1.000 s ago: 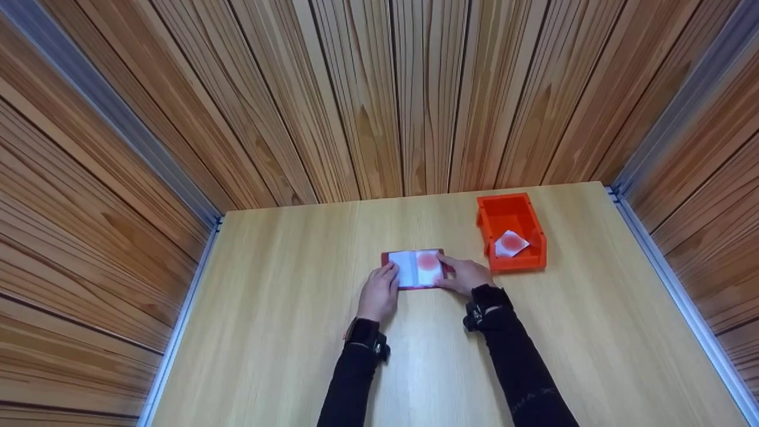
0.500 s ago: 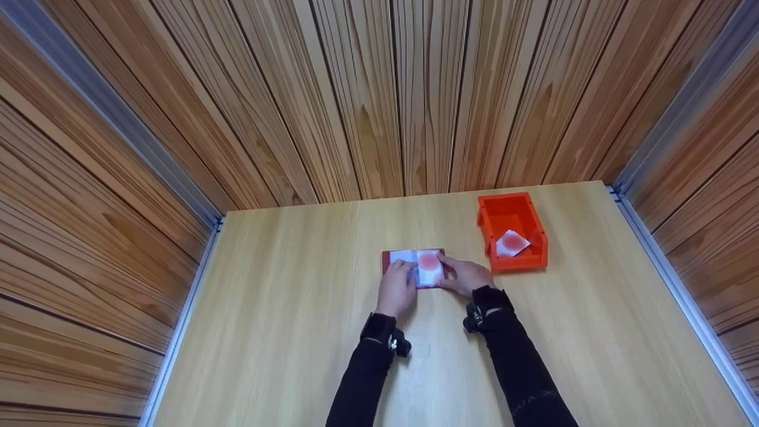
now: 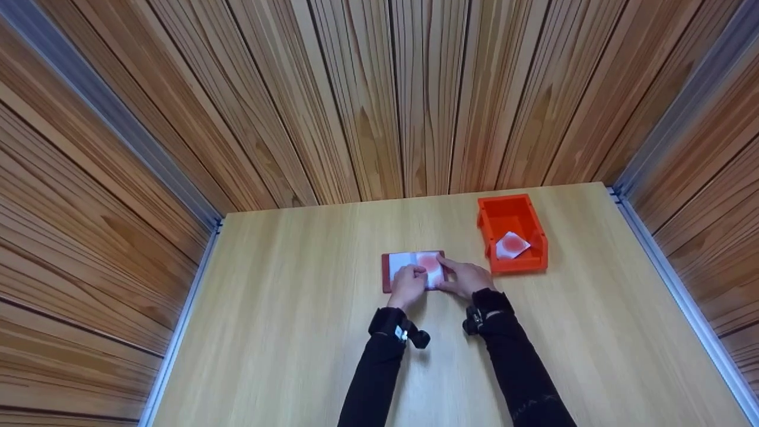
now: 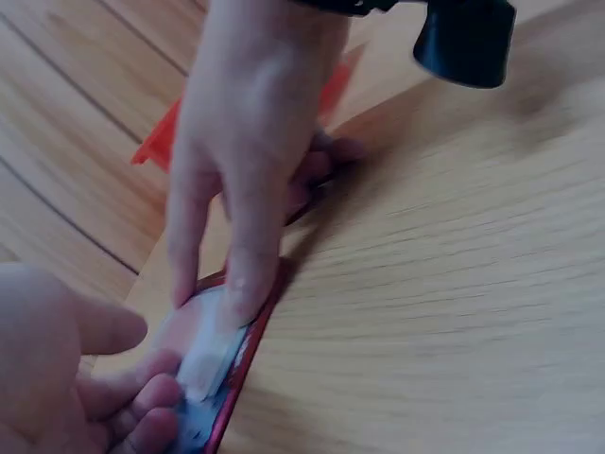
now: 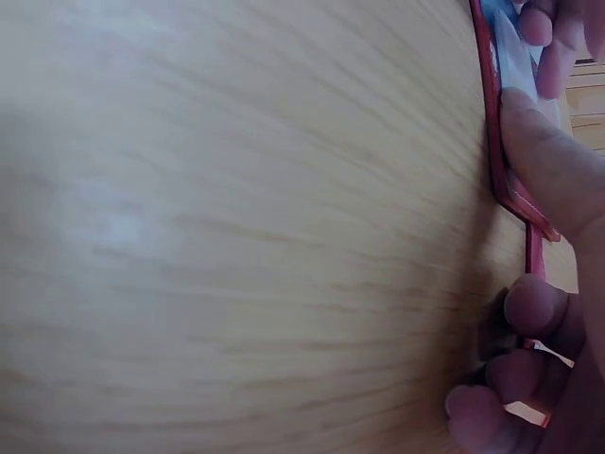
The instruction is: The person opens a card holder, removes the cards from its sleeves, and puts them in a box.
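Note:
A small red-edged card holder lies open on the table in the head view, with pale sleeves inside. On its right half lies a white card with a blurry pink circle. My right hand holds the holder's right end, thumb on the near edge and index finger on the far one. In the right wrist view the right thumb presses just inside the red rim. My left hand touches the middle of the holder with bent fingers, its thumb standing apart from them, and covers part of the sleeves.
An orange-red open bin stands behind and right of the right hand. Inside it lies a white card with a pink circle. Wood-panelled walls and metal rails border the table.
My left hand has slid rightward from the holder's left end to its middle, its fingers now more bent, uncovering the left red edge. The right hand has stayed at the right end.

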{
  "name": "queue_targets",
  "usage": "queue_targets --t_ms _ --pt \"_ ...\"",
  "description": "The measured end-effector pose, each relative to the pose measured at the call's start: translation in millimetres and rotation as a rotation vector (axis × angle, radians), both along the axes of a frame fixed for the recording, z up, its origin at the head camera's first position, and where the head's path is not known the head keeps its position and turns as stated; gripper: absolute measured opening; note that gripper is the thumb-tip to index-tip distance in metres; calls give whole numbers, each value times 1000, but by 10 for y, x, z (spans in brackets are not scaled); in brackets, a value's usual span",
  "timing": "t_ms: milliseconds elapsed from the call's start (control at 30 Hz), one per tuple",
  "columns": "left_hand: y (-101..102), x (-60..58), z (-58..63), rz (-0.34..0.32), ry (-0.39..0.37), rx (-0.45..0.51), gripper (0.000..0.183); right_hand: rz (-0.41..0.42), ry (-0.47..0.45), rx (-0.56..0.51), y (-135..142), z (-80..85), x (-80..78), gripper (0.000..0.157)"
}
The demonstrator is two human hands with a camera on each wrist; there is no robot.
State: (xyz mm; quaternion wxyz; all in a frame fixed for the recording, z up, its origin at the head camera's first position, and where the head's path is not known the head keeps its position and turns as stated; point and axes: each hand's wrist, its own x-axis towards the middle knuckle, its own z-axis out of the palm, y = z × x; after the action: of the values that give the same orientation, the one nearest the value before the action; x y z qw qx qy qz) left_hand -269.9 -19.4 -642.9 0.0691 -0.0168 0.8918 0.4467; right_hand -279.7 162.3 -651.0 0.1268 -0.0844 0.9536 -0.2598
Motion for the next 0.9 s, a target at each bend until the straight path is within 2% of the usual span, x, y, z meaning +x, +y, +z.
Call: queue_targets --t_ms 167,400,533,667,733,800,900 --pt "12 -4 -15 61 17 -46 29 -8 -3 -6 -9 4 4 75" --pt "-6 -53 61 108 -137 36 29 -16 -2 -6 7 -4 11 75" --pt "-6 -84 85 143 -180 61 28 -10 0 -2 1 4 8 76" --pt "5 -115 105 194 -211 229 17 -12 -5 -12 2 32 10 75" --pt "8 -125 122 219 -209 291 18 -15 -13 -17 2 40 16 75" --pt "5 -128 136 230 -202 267 23 -7 3 -18 6 32 26 74" --pt "-10 -125 143 222 -197 122 25 1 3 -16 0 7 32 75"
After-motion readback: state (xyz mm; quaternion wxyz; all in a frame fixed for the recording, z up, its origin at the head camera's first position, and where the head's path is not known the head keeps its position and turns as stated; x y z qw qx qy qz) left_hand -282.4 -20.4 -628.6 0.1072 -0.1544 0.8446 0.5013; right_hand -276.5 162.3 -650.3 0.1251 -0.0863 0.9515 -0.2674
